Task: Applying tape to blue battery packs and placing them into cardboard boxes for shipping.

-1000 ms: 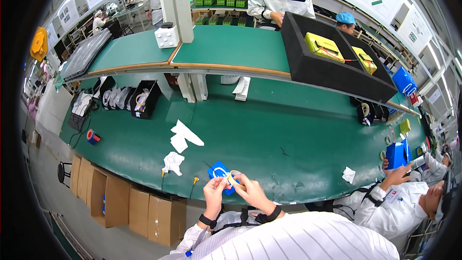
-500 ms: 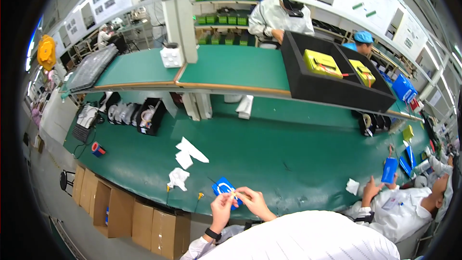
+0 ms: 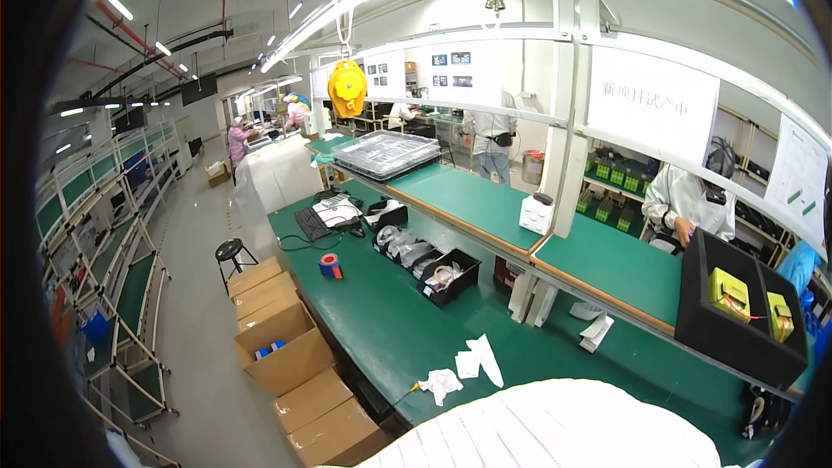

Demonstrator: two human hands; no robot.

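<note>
Neither my left hand nor my right hand shows; a large white pinstriped cloth surface (image 3: pixel 555 429) fills the lower edge. Just beyond it, a crumpled white tissue (image 3: pixel 441 385) lies on the green bench (image 3: pixel 390 338), beside white paper pieces (image 3: pixel 482 360). A yellow connector on a dark lead (image 3: pixel 415 387) sits by the tissue at the bench's front edge. What my hands hold is out of sight.
Along the front stand cardboard boxes (image 3: pixel 286 342), one open with blue items inside. Black bins (image 3: pixel 449 279), a tape roll (image 3: pixel 330 266) and a keyboard (image 3: pixel 312 224) are on the bench. The raised shelf bears a black divided tray (image 3: pixel 737 349) with yellow packs. Someone (image 3: pixel 689 204) stands behind it.
My view has swung up and to the left, and both hands, with the blue piece they were working at, have left the picture. The aisle and racks at left have come in.
</note>
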